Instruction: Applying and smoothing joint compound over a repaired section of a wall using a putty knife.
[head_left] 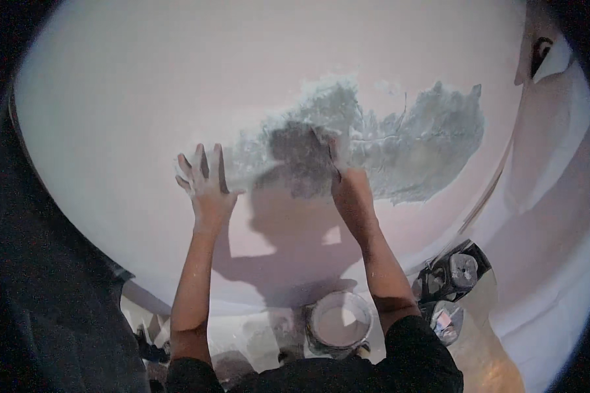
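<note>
A broad pale wall (151,85) fills most of the view, with an irregular patch of wet-looking grey-white plaster (432,144) across its middle and right. My left hand (208,190) lies flat against the wall at the patch's left end, fingers spread, holding nothing. My right hand (354,190) is closed around what looks like a putty knife (328,147), its thin edge at the plaster in the patch's middle. Most of its handle is hidden by my fingers. The shadow of my head and shoulders falls over the plaster and the wall below it.
Below the wall, between my arms, stands a round white bucket (314,327) with pale contents. To the right of my right elbow are a dark crate (475,252) with a smeared container and a clear plastic-looking bag (449,321). White sheeting (550,196) hangs at the right; dark material (46,281) borders the left.
</note>
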A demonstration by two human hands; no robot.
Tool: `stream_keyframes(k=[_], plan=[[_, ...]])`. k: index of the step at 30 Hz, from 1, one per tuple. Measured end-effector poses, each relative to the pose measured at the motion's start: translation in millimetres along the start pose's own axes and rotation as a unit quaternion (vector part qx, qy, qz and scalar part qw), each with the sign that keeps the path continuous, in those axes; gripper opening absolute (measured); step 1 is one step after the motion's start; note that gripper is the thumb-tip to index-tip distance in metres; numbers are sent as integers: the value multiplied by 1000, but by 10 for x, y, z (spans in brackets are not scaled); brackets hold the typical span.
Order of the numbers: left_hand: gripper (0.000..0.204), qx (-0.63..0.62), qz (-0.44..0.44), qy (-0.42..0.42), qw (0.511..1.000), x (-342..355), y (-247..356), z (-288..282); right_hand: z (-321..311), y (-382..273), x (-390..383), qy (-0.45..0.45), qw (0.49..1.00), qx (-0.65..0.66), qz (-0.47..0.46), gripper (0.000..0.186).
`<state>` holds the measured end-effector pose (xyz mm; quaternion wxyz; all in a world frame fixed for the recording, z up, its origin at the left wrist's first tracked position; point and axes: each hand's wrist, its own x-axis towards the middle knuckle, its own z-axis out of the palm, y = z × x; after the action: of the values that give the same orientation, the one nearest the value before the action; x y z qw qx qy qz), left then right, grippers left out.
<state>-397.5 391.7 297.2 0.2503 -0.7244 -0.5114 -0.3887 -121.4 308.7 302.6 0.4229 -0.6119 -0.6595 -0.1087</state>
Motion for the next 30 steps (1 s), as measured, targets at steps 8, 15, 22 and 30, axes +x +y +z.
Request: stream_keyframes(k=[8, 15, 22, 30], plan=[[117, -19, 1, -16, 1000, 14, -174, 50, -20, -451, 119, 31, 995, 12, 92, 46], [116, -61, 35, 47, 996, 4, -206, 139, -38, -487, 155, 35, 998, 10, 59, 50], [110, -100, -5, 34, 994, 15, -168, 145, -114, -632, 268, 41, 993, 34, 101, 44], [114, -96, -4, 50, 994, 57, -170, 153, -115, -642, 391, 85, 994, 11, 68, 42]])
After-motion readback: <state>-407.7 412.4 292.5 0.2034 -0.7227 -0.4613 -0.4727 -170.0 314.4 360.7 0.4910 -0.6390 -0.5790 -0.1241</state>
